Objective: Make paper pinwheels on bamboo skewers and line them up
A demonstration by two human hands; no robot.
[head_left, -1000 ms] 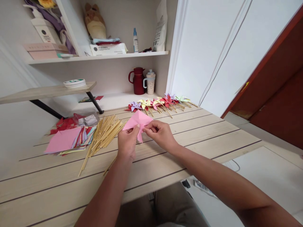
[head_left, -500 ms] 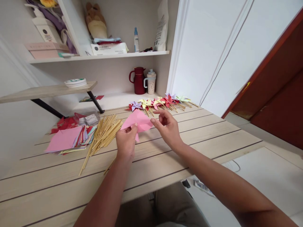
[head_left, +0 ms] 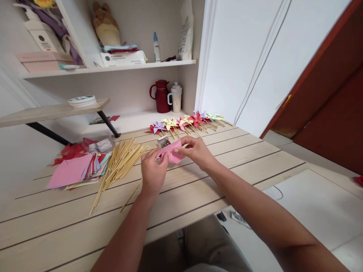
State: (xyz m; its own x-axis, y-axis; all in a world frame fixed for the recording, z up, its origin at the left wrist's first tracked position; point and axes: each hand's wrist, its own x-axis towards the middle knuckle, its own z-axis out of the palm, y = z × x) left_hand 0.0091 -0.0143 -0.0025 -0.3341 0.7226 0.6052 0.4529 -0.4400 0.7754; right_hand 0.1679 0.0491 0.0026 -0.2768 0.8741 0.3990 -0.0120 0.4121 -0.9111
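A pink sheet of paper [head_left: 175,158], bent and partly folded over, is held between my two hands above the table. My left hand [head_left: 154,168] pinches its left side. Thumb and fingers of my right hand [head_left: 194,150] close on its upper right part. Just behind the paper sits a small open box [head_left: 163,142] of tiny metal pieces, partly hidden by it. Left of my hands lies a pile of thin wooden sticks [head_left: 121,160], and one loose stick [head_left: 131,195] rests near my left wrist.
Several finished paper pinwheels [head_left: 185,121] on sticks lie along the table's back. A stack of coloured paper sheets [head_left: 69,172] is at the left, beside a clear plastic pack [head_left: 103,145]. A small raised shelf [head_left: 56,110] stands behind it. A red jug [head_left: 162,96] and a cup [head_left: 176,99] stand further back.
My right hand has closed on the pink paper, which is now folded over more and smaller in outline. The small box behind it has come into sight. The view has shifted slightly.
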